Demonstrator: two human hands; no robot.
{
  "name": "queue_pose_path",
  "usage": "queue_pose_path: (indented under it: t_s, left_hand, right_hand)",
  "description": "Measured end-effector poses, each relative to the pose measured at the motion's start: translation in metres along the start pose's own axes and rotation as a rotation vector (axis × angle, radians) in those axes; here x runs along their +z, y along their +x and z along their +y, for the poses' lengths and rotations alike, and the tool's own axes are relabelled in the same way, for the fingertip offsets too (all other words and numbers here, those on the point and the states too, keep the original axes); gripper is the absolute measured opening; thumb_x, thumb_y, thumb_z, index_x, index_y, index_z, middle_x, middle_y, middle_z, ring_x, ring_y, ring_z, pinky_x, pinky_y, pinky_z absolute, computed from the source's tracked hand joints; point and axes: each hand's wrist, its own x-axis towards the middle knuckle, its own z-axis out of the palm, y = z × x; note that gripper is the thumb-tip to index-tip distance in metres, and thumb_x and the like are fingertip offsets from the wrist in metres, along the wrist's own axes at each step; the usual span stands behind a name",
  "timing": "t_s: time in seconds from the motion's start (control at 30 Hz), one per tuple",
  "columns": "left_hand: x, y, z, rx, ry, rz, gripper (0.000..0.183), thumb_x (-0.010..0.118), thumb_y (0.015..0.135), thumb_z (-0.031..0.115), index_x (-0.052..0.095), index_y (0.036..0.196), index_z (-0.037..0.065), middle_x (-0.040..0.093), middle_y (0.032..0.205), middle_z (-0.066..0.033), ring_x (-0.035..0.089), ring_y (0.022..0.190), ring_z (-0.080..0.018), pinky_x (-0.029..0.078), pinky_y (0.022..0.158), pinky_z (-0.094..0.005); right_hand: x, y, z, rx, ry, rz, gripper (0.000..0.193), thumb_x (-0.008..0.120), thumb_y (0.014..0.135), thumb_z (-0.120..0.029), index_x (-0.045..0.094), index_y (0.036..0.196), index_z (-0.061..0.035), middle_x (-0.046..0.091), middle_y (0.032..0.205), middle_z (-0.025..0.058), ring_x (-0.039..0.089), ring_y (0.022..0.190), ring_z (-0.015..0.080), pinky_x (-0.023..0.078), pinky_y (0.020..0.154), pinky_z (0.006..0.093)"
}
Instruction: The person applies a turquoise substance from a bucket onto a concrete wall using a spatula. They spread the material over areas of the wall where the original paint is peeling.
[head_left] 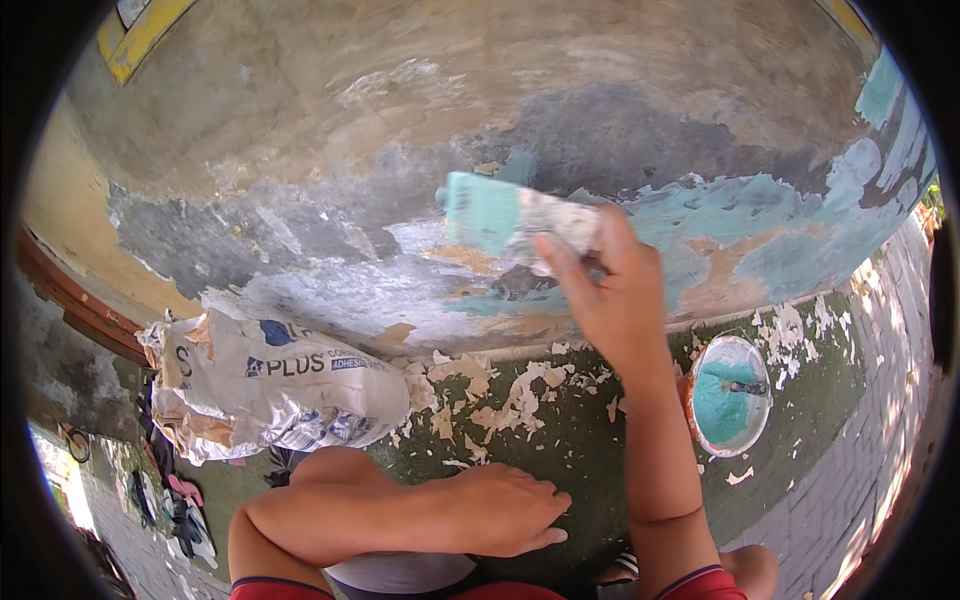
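Note:
My right hand [610, 280] is raised in front of the wall, its fingers closed around a putty knife [485, 215]. Turquoise paste coats the wide blade, and whitish crust covers the part near my fingers; motion blurs it slightly. Whether the blade touches the wall [610, 120] cannot be told. Turquoise smears cover the wall's lower right, beside bare grey and brown patches. My left hand [510, 510] rests low in front of me with nothing in it, fingers loosely stretched and thumb apart. Right of my right forearm stands a bucket [730, 420] of turquoise paste, a dark-handled tool in it.
A crumpled white sack [290, 380] lies against the wall's foot at left. Peeled paint flakes [520, 395] litter the green ground. Paving [850, 480] runs along the right. Footwear [185, 520] lies at far left, and a yellow frame [140, 45] shows at upper left.

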Motion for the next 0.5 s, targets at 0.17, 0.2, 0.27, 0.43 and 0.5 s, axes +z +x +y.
queue_pose_path:
  t_s: [0.17,0.2,0.27,0.43,0.5]
  left_hand:
    - [0.001,0.000,0.002,-0.003,-0.008,0.000,0.041,0.052,0.101,0.038,0.057,0.095,-0.002,0.063,0.081,-0.0189,0.066,0.080,-0.0391,0.056,0.072,-0.0477]
    - [0.001,0.000,0.002,-0.006,-0.014,0.003,0.041,0.052,0.101,0.037,0.057,0.095,-0.002,0.063,0.081,-0.0189,0.066,0.080,-0.0391,0.056,0.072,-0.0478]
    - [0.002,-0.001,0.001,-0.001,-0.019,0.018,0.040,0.052,0.101,0.037,0.057,0.094,-0.002,0.064,0.082,-0.0188,0.066,0.081,-0.0389,0.056,0.072,-0.0477]
    - [0.004,-0.003,-0.002,0.025,-0.005,0.046,0.040,0.053,0.101,0.037,0.057,0.094,-0.002,0.064,0.082,-0.0178,0.067,0.081,-0.0377,0.056,0.073,-0.0464]
    - [0.000,-0.006,0.000,0.008,0.003,0.035,0.040,0.053,0.101,0.037,0.057,0.094,-0.002,0.064,0.082,-0.0172,0.067,0.081,-0.0374,0.055,0.073,-0.0459]
  right_hand:
    - [0.018,0.028,-0.008,-0.040,-0.256,-0.017,0.028,0.068,0.095,-0.027,0.054,0.099,-0.0025,0.065,0.072,0.0211,0.064,0.066,0.0416,0.049,0.059,0.0465]
    - [0.014,0.033,-0.007,-0.014,-0.299,0.013,0.028,0.068,0.094,-0.028,0.054,0.099,-0.0031,0.065,0.072,0.0217,0.063,0.067,0.0443,0.048,0.059,0.0485]
    - [-0.003,0.040,0.000,-0.064,-0.389,0.175,0.029,0.068,0.094,-0.027,0.053,0.095,-0.0027,0.064,0.071,0.0209,0.064,0.065,0.0416,0.048,0.059,0.0462]
    - [-0.064,0.041,-0.022,0.003,-0.238,0.267,0.026,0.073,0.092,-0.023,0.058,0.092,-0.0018,0.060,0.066,0.0131,0.058,0.057,0.0179,0.047,0.056,0.0323]
    - [-0.068,0.037,-0.027,-0.018,-0.104,0.210,0.026,0.075,0.090,-0.023,0.059,0.093,-0.0020,0.059,0.065,0.0103,0.056,0.057,0.0127,0.045,0.055,0.0306]
